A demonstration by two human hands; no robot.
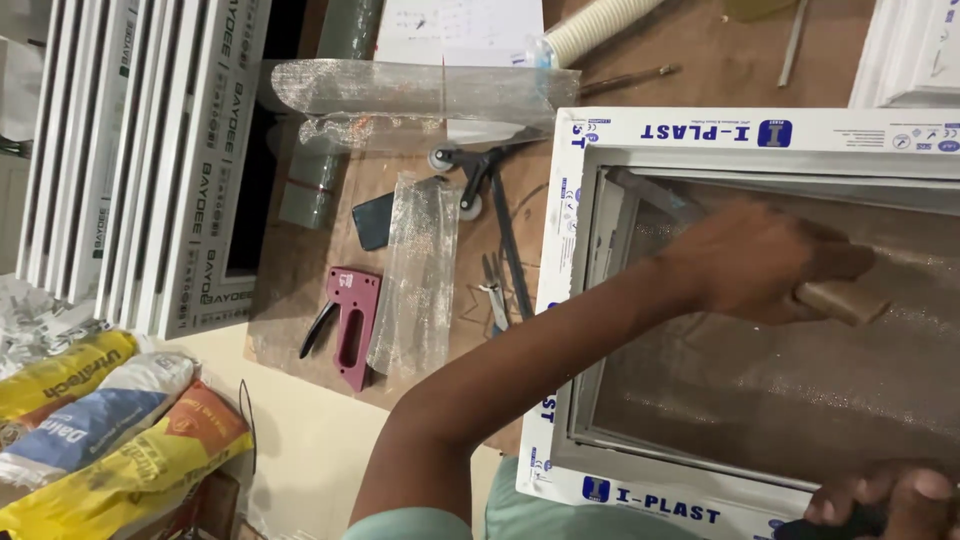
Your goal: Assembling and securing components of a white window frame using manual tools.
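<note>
Mesh (780,380) already lies across white window frame (700,130) on counter (700,60); left hand (765,262) grips wooden-handled tool (840,300) at far-left corner, right hand (890,500) clamps dark handle (830,527) at near edge. Seating looks unfinished.

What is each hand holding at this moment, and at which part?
The left hand grips a light wooden handle over the mesh. The right hand holds something dark at the white frame; what it is cannot be told.
</note>
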